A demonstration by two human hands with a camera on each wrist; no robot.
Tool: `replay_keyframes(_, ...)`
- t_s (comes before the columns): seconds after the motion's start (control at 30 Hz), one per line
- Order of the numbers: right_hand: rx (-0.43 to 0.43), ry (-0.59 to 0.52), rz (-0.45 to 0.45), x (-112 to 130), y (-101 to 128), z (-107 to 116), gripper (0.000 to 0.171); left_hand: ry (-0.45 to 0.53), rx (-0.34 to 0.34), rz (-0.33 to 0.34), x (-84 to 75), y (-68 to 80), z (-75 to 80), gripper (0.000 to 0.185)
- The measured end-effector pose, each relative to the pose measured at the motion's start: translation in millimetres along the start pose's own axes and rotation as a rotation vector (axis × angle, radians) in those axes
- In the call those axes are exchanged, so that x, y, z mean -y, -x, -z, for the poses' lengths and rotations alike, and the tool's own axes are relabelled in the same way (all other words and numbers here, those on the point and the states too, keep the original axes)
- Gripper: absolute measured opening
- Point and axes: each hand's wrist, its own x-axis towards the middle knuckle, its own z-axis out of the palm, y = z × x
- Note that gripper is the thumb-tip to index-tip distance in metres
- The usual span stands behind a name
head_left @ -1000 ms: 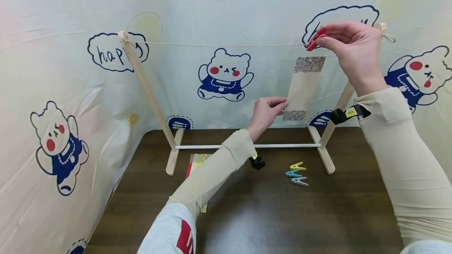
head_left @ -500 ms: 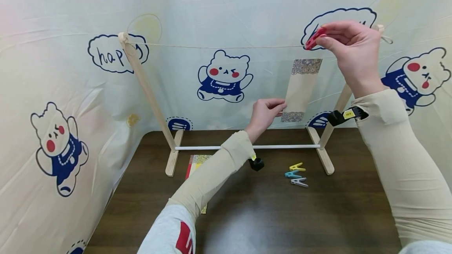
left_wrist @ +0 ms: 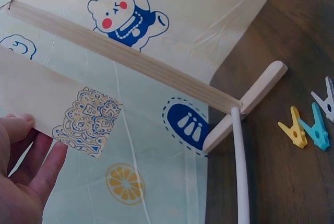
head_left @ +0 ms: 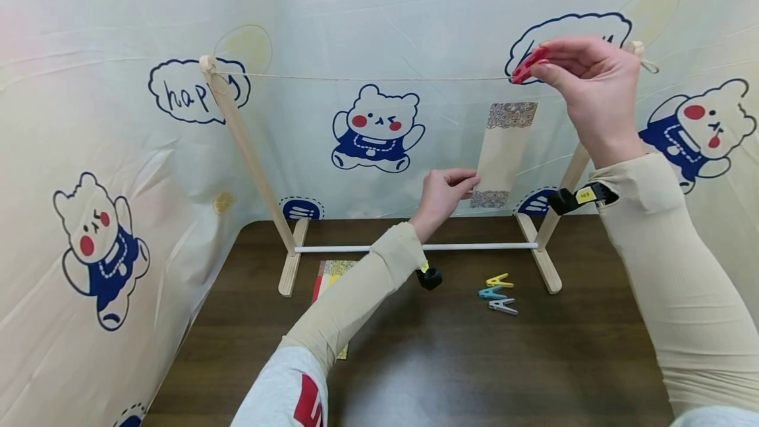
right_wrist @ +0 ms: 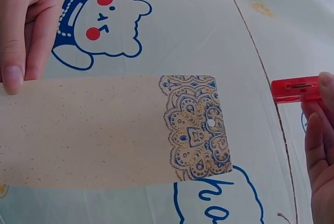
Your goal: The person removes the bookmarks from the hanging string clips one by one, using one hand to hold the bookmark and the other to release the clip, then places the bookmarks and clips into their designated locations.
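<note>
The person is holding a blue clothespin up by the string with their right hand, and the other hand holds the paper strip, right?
Not quite: the clothespin is red, not blue, as the head view shows. The right hand pinches it up by the string, and the left hand holds the paper strip. A blue clothespin lies on the table.

2 beige sleeves [head_left: 682, 269], snug to the wrists. Black wrist camera [head_left: 569, 199] with yellow label on each. Grey top, red print [head_left: 308, 400] at 6 o'clock.
</note>
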Motion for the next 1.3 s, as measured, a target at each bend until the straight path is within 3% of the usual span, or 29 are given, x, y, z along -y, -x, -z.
replay_keyframes(0.37, -0.011, -0.035, 0.022, 2.2, 3.9, -2.1, 0.028, 0.01, -0.001, -0.012, 3.6, 2.3, 3.6, 0.02)
replay_keyframes(1.3, 0.029, -0.002, -0.067, -12.1, 27.0, 9.1, 0.035, 0.009, 0.015, 0.036, 13.6, 18.4, 14.5, 0.022)
